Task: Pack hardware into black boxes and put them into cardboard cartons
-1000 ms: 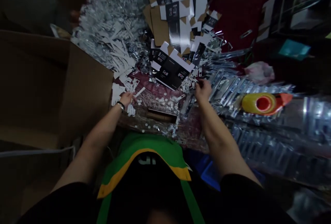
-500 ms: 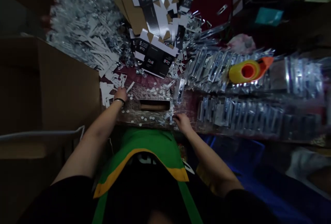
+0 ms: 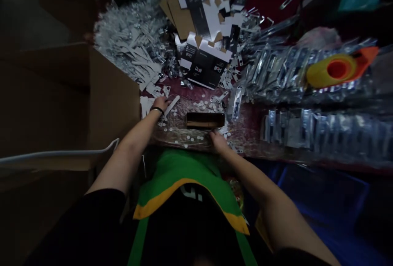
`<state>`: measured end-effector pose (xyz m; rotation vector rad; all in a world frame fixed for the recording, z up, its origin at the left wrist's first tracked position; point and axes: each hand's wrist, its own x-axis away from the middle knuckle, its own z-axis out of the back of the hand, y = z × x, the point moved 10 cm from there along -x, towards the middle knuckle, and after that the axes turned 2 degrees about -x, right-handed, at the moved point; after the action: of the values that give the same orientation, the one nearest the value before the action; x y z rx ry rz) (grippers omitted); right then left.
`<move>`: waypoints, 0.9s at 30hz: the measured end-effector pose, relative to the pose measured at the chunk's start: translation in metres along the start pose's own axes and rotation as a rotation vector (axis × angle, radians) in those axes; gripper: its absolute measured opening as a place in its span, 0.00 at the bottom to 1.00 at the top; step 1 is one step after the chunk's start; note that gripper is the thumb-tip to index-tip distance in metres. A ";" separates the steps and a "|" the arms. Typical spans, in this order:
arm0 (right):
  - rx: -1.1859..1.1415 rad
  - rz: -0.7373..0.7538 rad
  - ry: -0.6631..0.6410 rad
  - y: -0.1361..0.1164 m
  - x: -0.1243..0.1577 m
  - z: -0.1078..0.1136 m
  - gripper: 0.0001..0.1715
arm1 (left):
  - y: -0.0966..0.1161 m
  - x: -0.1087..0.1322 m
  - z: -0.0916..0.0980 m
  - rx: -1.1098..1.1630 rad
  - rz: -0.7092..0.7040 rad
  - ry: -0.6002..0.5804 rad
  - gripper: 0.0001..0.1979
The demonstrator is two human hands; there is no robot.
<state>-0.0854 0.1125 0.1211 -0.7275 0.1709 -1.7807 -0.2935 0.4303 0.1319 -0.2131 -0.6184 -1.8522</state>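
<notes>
My left hand, with a dark band at the wrist, is closed on a flat white strip that slants up to the right. A small open box, dark inside with a brown cardboard wall, lies to the right of it on the plastic-covered table. Close to the box's lower right edge is my right hand, its fingers curled together; what they hold, if anything, is too small and blurred to make out. White round discs are scattered around the box, and small metal parts lie beside its right end.
Behind are a heap of clear-wrapped pieces and flattened black-and-white cartons. Rows of bagged metal parts fill the right, with a yellow-orange tape dispenser on top. A large cardboard box stands left.
The view has shifted, so the scene sits farther right. My right hand has moved left, from the small metal parts to the box's lower edge. More of the white strip shows at my left hand.
</notes>
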 end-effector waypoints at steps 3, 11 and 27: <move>-0.066 -0.036 0.108 0.002 0.004 0.025 0.17 | -0.010 -0.005 0.023 0.111 0.028 0.060 0.12; -0.082 0.213 0.323 -0.073 -0.016 0.097 0.21 | 0.085 0.113 0.059 0.544 -0.441 0.331 0.21; -0.324 -0.590 0.245 0.098 -0.078 0.170 0.33 | 0.238 0.125 -0.091 -0.049 -0.570 -0.169 0.15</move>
<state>0.1012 0.1908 0.1807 -0.8431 0.4538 -2.4433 -0.1074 0.2223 0.1824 -0.2444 -0.8101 -2.4165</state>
